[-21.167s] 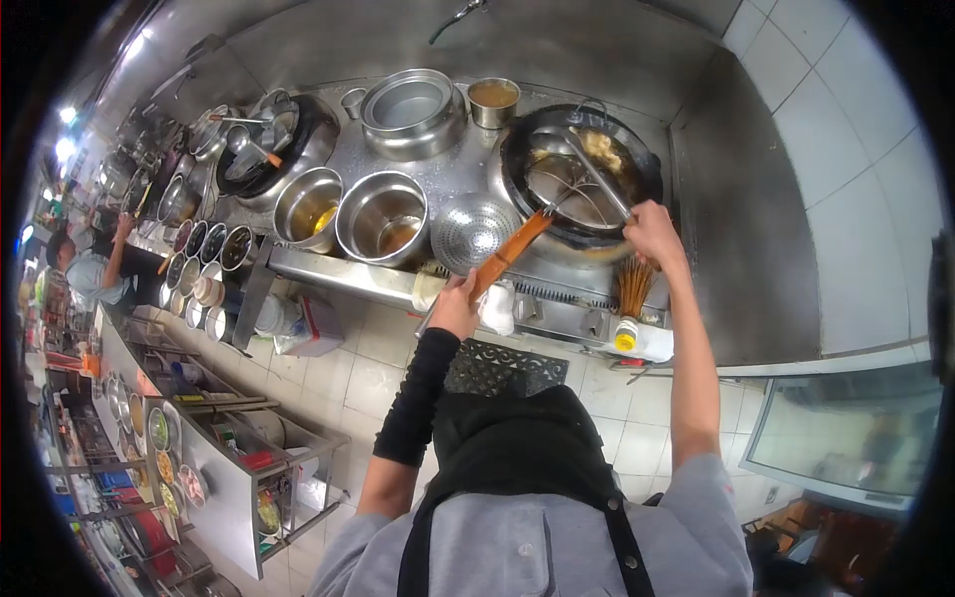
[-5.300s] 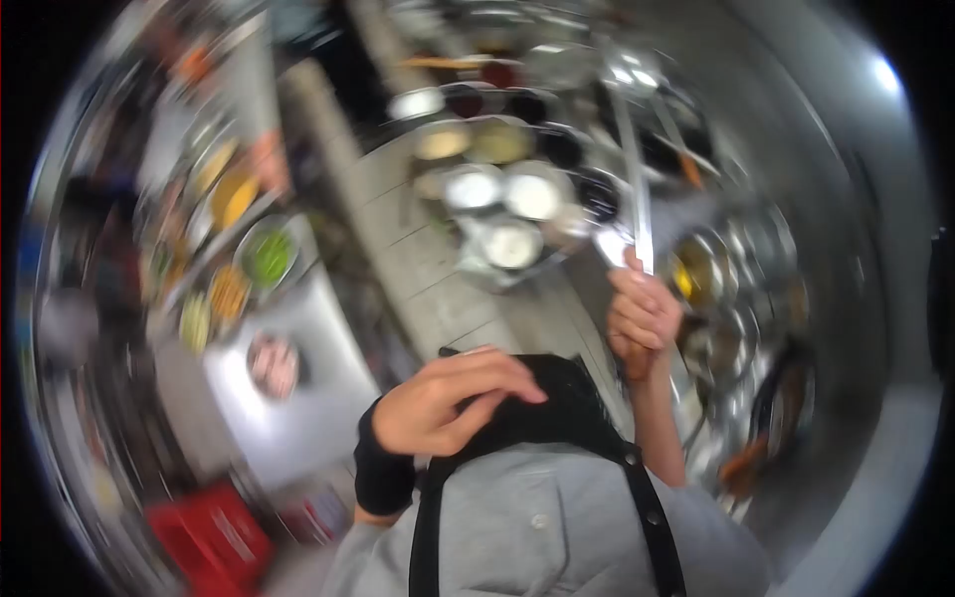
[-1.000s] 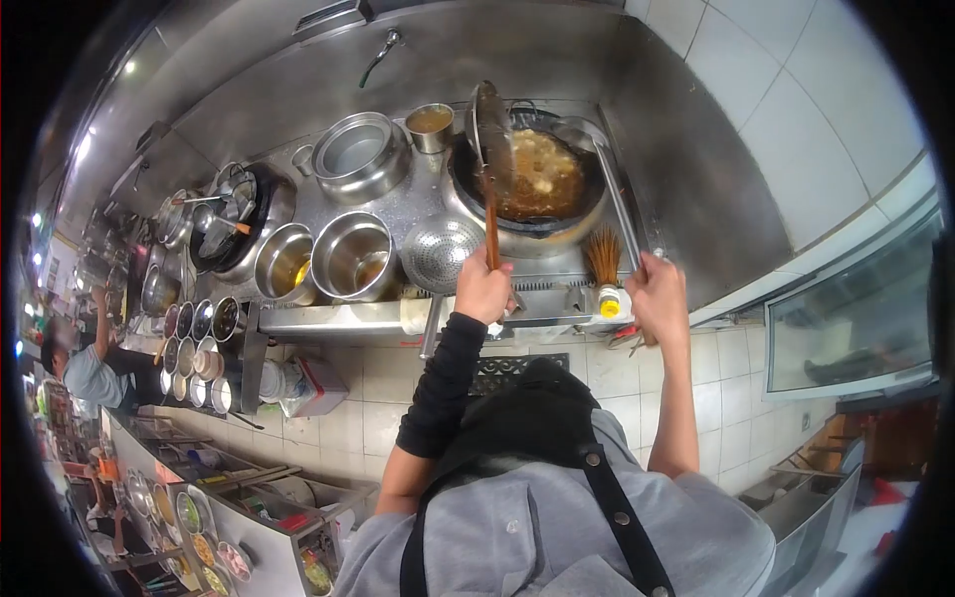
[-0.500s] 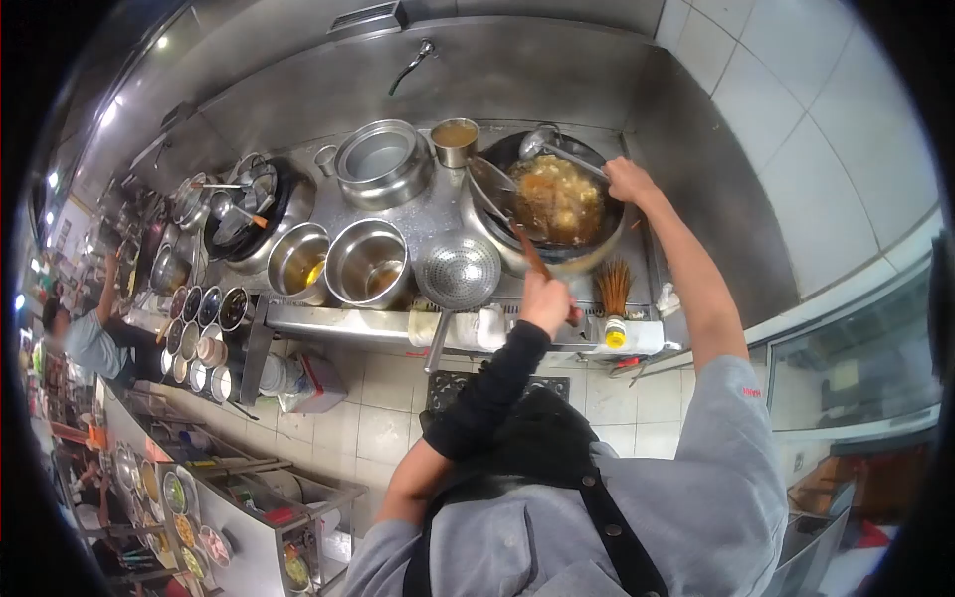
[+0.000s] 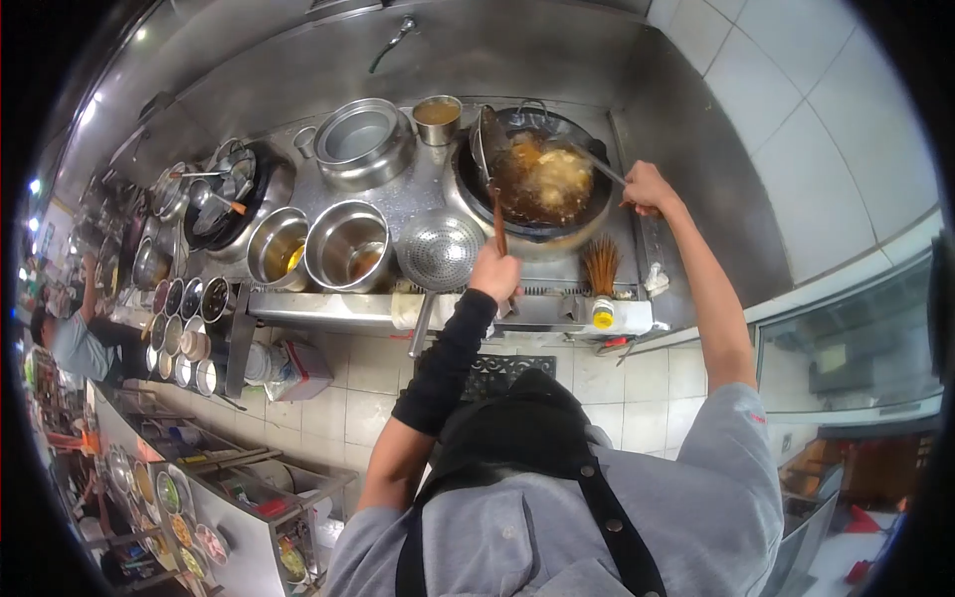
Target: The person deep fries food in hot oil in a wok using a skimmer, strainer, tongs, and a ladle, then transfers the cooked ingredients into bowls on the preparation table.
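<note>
In the wok (image 5: 604, 214) at the upper right, pale yellow food pieces (image 5: 559, 179) sit in bubbling brown oil. My left hand (image 5: 495, 274) is closed round the wooden handle of a strainer (image 5: 485, 149), whose round head is tilted up at the wok's left side. My right hand (image 5: 649, 189), by the wok's right edge, grips the long metal handle of a ladle (image 5: 602, 164); its bowl is down among the food and hard to make out. Just left of my left hand lies a perforated metal colander (image 5: 441, 249) with a long handle.
Two steel pots (image 5: 348, 249) stand left of the colander, a large pot (image 5: 363, 144) and a small container (image 5: 438, 119) behind. A bamboo brush (image 5: 601, 267) lies at the front edge. Another wok (image 5: 234, 199) and a co-worker (image 5: 85, 333) are at left.
The ladle's bowl has come down from the wok's far rim into the food. The strainer has swung more upright at the left side. The whole view has shifted slightly.
</note>
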{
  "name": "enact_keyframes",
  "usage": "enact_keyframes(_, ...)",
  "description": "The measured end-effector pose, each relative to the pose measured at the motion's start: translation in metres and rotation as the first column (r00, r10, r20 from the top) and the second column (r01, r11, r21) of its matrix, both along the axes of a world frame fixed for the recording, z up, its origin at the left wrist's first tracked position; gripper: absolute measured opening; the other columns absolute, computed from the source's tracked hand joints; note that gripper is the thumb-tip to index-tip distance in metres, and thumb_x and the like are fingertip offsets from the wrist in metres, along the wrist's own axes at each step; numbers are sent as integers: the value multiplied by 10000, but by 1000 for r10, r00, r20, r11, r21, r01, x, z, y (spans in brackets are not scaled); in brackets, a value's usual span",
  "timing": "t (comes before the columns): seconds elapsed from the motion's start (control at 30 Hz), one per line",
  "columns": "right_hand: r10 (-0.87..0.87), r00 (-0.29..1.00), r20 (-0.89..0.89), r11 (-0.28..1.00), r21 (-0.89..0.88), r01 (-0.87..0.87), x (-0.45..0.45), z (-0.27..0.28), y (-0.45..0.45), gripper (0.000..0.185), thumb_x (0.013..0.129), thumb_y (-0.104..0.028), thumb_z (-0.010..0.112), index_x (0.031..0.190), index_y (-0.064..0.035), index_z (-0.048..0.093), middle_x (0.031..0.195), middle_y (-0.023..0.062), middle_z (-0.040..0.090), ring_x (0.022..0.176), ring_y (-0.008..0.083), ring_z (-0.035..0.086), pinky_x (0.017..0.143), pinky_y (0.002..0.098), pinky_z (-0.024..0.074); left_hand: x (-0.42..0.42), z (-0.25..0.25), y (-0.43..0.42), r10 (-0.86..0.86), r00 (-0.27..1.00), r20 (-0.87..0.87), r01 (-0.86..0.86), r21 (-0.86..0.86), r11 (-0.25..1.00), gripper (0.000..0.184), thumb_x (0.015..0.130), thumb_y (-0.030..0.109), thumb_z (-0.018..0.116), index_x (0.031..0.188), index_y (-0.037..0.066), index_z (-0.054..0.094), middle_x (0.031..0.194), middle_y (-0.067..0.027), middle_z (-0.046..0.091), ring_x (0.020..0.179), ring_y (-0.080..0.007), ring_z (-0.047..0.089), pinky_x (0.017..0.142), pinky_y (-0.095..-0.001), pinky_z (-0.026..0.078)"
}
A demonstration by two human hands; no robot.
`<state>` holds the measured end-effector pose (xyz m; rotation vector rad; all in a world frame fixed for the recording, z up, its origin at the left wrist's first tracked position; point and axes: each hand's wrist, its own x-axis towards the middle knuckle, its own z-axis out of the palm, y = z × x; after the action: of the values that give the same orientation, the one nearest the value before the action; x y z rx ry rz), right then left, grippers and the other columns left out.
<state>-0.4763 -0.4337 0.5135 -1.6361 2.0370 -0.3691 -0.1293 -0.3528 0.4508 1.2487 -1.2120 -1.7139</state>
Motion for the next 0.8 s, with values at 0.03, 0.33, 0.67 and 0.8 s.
enact_keyframes(0.03, -42, 998, 54, 999, 0, 42, -1, -6, 10, 62, 741, 48, 601, 705, 89, 631, 544, 148, 604, 429, 189, 608, 365, 366, 455, 0, -1, 4, -9, 1000, 17, 9, 0, 1000, 325, 845, -76, 484, 1169, -51, 485, 920, -139, 577, 574, -166, 548, 432, -363, 514)
enact_keyframes(0.33, -286, 729, 622, 938, 25, 346, 28, -47, 95, 155, 801, 0, 674, 662, 55, 632, 608, 127, 631, 471, 190, 606, 406, 347, 470, -5, 16, 13, 5, 942, -336, 83, 247, 965, 294, 850, -77, 542, 1123, -96, 434, 971, -204, 622, 628, -238, 600, 527, -406, 546)
enact_keyframes(0.67, -267, 624, 734, 905, -32, 425, 110, -77, 158, 105, 820, 13, 635, 723, 52, 624, 580, 107, 605, 431, 172, 576, 373, 330, 450, 24, 13, 7, -32, 851, -524, 224, 308, 925, 342, 888, -45, 560, 1206, -116, 459, 1170, -248, 638, 688, -148, 536, 596, -306, 467)
enact_keyframes(0.8, -227, 747, 624, 920, -115, 376, 146, -60, 174, 93, 817, -2, 599, 751, 62, 612, 553, 85, 593, 415, 170, 587, 371, 337, 464, 35, 8, 1, -12, 790, -613, 272, 333, 903, 361, 883, -75, 534, 1229, -108, 435, 1107, -234, 631, 683, -146, 526, 592, -306, 469)
